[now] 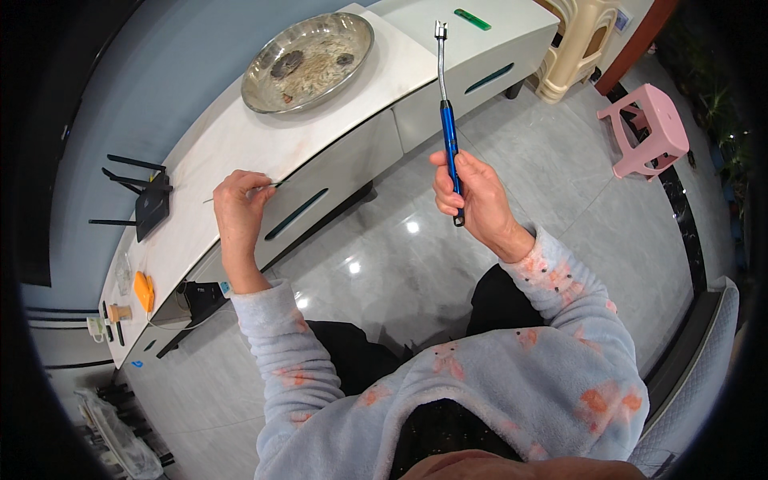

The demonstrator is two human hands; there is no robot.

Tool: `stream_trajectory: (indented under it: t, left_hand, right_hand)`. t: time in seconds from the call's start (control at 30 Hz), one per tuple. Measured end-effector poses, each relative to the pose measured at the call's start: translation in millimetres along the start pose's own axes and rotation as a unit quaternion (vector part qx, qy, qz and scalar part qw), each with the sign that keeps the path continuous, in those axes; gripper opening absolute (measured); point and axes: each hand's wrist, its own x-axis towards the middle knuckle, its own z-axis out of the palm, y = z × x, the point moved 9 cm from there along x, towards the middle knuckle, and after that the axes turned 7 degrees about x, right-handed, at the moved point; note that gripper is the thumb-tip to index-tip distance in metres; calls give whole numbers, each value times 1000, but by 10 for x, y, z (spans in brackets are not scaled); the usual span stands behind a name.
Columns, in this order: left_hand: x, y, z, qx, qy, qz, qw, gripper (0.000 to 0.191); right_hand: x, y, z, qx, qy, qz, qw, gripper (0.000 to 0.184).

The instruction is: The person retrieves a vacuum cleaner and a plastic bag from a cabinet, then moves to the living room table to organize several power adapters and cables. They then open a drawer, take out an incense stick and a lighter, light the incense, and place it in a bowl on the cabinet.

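Note:
Between the thumb and fingers of my left hand (237,210) is a thin dark stick (281,182), its ends poking out on both sides. This hand is above the front edge of the white-topped TV cabinet (327,129). My right hand (485,195) is wrapped around the blue handle of a long-necked lighter (449,129). The lighter points away from me, with its bendable metal neck and forked tip at the far end; no flame or spark shows. Farther back on the cabinet rests a round stainless steel basin (255,99), holding pale loose material and a few dark lumps.
A black router (152,207) with several antennas stands at left. Beyond it lies an orange object (144,291). A slim green object (473,19) is on the cabinet's far part. Stacked cream stools (567,51) and a pink plastic stool (654,129) stand on the tiled floor.

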Motion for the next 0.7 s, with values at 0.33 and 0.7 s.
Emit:
stream_trajectory:
  t: [0.33, 0.7]
  left_hand:
    - [24, 162, -133, 80, -2, -7, 997, 11]
    - [-337, 1687, -685, -162, 116, 149, 969, 14]
  right_hand:
    - [8, -3, -10, -24, 8, -13, 1000, 29]
    - [6, 4, -64, -58, 31, 6, 998, 28]
